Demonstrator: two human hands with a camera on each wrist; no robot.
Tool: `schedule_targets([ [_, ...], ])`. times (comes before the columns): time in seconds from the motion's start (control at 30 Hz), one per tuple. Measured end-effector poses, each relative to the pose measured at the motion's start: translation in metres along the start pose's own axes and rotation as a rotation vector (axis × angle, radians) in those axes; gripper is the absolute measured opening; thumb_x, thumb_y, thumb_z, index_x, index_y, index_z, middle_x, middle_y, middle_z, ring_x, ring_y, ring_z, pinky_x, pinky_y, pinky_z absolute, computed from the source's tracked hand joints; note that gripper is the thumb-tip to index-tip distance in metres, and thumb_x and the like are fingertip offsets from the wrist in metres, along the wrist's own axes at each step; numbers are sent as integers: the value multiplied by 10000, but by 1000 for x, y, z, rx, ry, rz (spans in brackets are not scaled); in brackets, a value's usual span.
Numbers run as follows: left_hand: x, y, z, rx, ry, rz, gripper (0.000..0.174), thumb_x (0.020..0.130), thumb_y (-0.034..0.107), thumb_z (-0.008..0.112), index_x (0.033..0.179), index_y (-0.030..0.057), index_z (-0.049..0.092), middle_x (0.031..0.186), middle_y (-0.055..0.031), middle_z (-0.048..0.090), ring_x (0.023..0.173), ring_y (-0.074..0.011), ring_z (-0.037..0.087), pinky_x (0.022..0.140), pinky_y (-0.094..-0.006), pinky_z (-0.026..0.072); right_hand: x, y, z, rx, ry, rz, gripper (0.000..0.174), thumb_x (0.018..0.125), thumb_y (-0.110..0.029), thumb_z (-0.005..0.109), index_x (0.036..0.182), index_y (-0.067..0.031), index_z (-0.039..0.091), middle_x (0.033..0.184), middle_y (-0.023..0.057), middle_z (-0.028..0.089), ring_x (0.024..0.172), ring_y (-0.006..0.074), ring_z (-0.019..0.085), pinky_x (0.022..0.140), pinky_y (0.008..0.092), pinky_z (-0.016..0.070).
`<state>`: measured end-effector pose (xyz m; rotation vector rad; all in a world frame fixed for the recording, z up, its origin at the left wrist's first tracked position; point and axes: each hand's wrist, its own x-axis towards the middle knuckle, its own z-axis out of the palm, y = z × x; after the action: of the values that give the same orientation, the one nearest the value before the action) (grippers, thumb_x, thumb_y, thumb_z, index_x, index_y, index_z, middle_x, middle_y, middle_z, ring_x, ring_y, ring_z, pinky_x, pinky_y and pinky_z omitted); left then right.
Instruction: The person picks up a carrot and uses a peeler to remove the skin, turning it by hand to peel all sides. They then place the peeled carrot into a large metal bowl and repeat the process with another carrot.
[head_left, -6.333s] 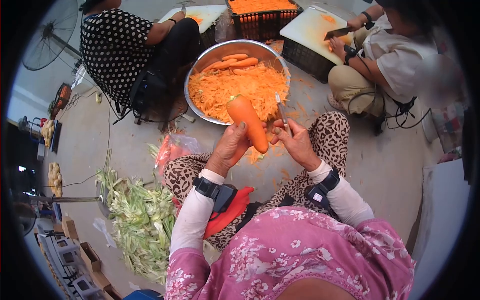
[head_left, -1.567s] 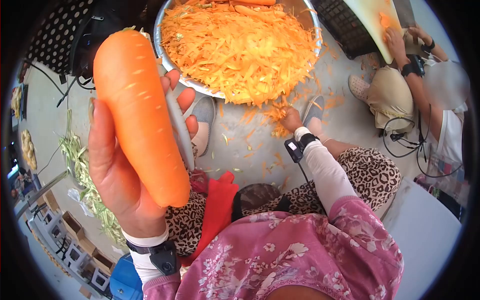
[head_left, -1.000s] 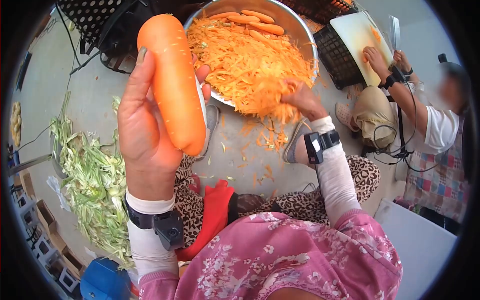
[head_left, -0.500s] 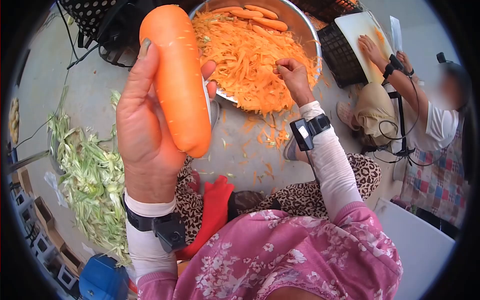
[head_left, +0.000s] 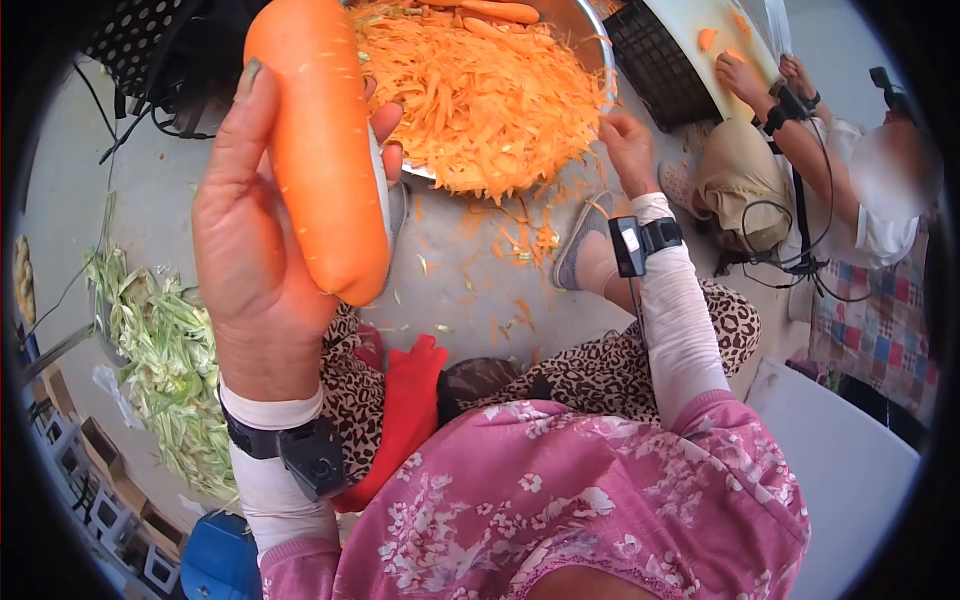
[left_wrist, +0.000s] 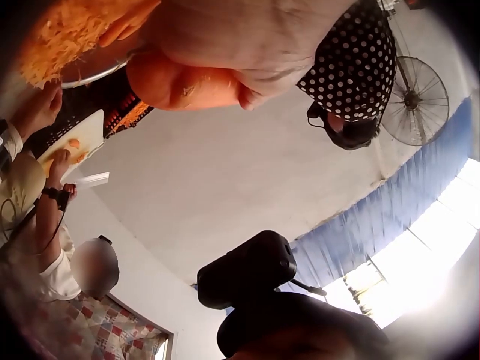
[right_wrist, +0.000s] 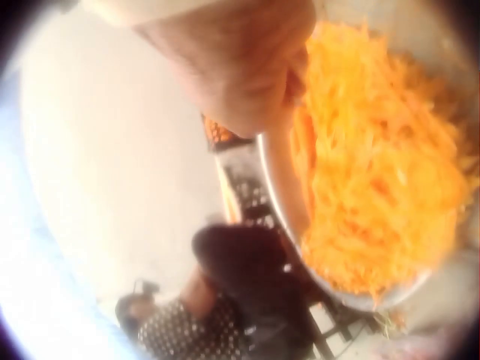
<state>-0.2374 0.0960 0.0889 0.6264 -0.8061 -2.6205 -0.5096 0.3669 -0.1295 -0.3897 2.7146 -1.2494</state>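
My left hand [head_left: 258, 250] holds up a thick, smooth orange carrot [head_left: 325, 170], with the thumb along one side and the fingers behind it. A slim pale handle [head_left: 380, 185] shows between the carrot and those fingers, mostly hidden. In the left wrist view the carrot's rounded end [left_wrist: 154, 79] juts past the palm. My right hand [head_left: 630, 155] is at the right rim of a metal basin [head_left: 608, 60], fingers loosely bent and nothing visible in them. Carrot peelings [head_left: 480, 110] heap the basin, with a few whole carrots [head_left: 500, 11] at its far side.
Scraps of peel [head_left: 530, 240] lie on the floor by my shoes. Green husks [head_left: 165, 370] are piled at the left. At right, a person cuts on a white board [head_left: 690, 40] over a black crate [head_left: 655, 70]. A blue container [head_left: 220, 560] stands at lower left.
My right hand lifted a clump of peelings from the floor, dropped it onto the basin's heap, then moved right to the rim. The carrot stays in my left hand, formerly beside a peeling tool in the right.
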Motion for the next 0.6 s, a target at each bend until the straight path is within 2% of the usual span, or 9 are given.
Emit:
schedule_targets([
  [0.03,0,-1,2,-3,4,-7,530,954,336,488,1298,-59,409,1260,-262,488,1133,-372,525,888,-464,502,-1,23,-12,-94,-14,145,191,791,-211,653,872,-41,680,794,104,682,748,180,646,706,308,494],
  [0.1,3,-3,5,-4,11,-20,539,955,337,485,1300,-70,401,1273,-264,479,1142,-370,520,887,-463,502,2,129,-18,-157,-10,239,245,754,-256,673,873,-43,688,810,137,683,799,228,658,739,347,498],
  [0.27,7,-10,9,-62,-26,-68,583,957,363,471,1305,-97,388,1319,-257,445,1170,-363,500,896,-465,498,-49,166,-24,-274,72,560,411,678,-296,730,942,12,660,939,198,673,861,329,647,794,378,495],
  [0.3,8,-10,9,-131,-70,-143,596,960,379,454,1297,-108,395,1347,-251,419,1174,-361,498,907,-472,490,-48,191,-18,-325,-29,562,510,683,-315,759,1063,-13,602,868,111,648,736,213,623,584,333,498],
  [0.33,9,-12,10,-126,-66,-152,596,960,379,454,1297,-108,395,1347,-251,419,1174,-361,498,907,-472,490,-52,198,-12,-323,-32,574,510,683,-315,759,1063,-13,602,868,111,648,736,213,623,584,333,498],
  [0.4,12,-17,14,-133,-85,-191,603,964,389,437,1290,-116,399,1374,-247,390,1183,-361,492,914,-479,485,-66,207,4,-593,-76,298,526,658,-306,777,1048,-2,599,896,156,660,781,266,644,684,362,505],
  [0.43,14,-21,14,-92,-18,-147,606,967,396,422,1292,-115,398,1391,-244,370,1192,-365,484,915,-484,483,-72,202,6,-562,-134,324,531,628,-316,797,1000,4,593,877,183,664,823,306,648,758,375,489],
  [0.53,18,-28,20,-76,22,-154,607,966,399,424,1298,-108,394,1403,-242,353,1196,-368,481,913,-492,482,-86,196,13,-626,-150,313,435,648,-317,786,887,-6,599,817,156,663,804,274,648,731,378,489],
  [0.6,20,-32,21,-45,21,-160,606,965,399,425,1302,-104,391,1408,-241,346,1196,-369,481,912,-496,481,-80,196,14,-599,-155,282,358,681,-294,761,864,-24,611,837,161,663,819,293,645,750,395,488],
])
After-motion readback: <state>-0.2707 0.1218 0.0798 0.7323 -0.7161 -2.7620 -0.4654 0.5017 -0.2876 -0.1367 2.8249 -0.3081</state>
